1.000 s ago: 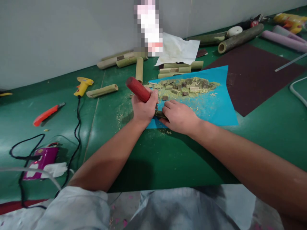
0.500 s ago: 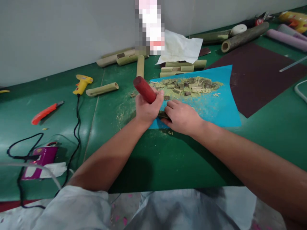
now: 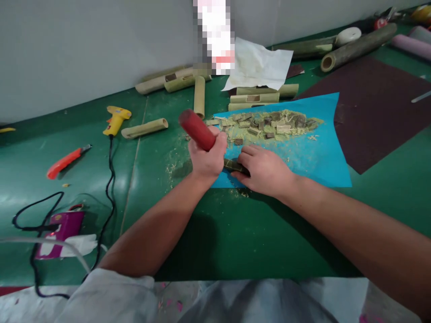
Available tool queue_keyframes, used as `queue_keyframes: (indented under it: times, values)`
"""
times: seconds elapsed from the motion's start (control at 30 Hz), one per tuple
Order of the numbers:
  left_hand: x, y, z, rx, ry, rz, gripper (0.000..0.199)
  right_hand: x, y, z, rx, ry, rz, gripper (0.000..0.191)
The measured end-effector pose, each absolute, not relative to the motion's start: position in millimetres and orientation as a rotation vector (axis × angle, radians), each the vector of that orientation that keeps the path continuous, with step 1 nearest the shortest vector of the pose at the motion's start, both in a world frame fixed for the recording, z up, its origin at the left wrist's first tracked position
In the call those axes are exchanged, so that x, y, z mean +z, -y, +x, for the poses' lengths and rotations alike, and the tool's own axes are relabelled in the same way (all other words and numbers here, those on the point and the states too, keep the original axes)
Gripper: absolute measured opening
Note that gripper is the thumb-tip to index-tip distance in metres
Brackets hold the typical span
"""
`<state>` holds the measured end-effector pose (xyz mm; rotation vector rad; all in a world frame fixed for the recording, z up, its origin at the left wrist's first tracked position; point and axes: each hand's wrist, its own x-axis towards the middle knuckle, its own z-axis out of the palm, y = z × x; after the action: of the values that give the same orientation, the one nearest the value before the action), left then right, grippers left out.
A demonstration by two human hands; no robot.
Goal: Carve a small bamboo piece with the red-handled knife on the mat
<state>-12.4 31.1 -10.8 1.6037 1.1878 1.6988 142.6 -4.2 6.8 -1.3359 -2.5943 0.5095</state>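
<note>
My left hand (image 3: 207, 157) is wrapped round a tool with a thick red handle (image 3: 198, 130), tilted up to the left; its working end is hidden behind the hand. Close beside it, my right hand (image 3: 264, 170) grips a dark greenish-brown bamboo strip (image 3: 235, 166) that shows between the two hands. Both hands are over the near left part of a blue sheet (image 3: 303, 170). Just beyond them on the sheet lies a heap of small bamboo chips (image 3: 269, 123) and pale shavings.
A yellow glue gun (image 3: 116, 120), a red-handled cutter (image 3: 65, 163) and a purple box with cables (image 3: 62, 233) are at the left. Cut bamboo tubes (image 3: 198, 96) lie at the back, with a white sheet (image 3: 257, 65). A dark brown sheet (image 3: 367, 107) spreads at the right.
More of the bamboo strip shows between my hands, which are slightly farther apart. The red handle leans a little more to the left. The whole view has shifted slightly.
</note>
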Motion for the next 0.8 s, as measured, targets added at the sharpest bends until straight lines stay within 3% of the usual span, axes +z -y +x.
queue_keyframes:
  times: [0.3,0.8]
  values:
    - [-12.2,-33.5,-11.6,1.650,-1.041,1.714,0.050,5.8,8.3,142.5,0.408,2.612,-1.264,0.016]
    - [-12.9,-28.9,-17.2,1.605,-1.024,1.840,0.044,0.0,9.5,145.2,0.355,2.581,-1.102,0.015]
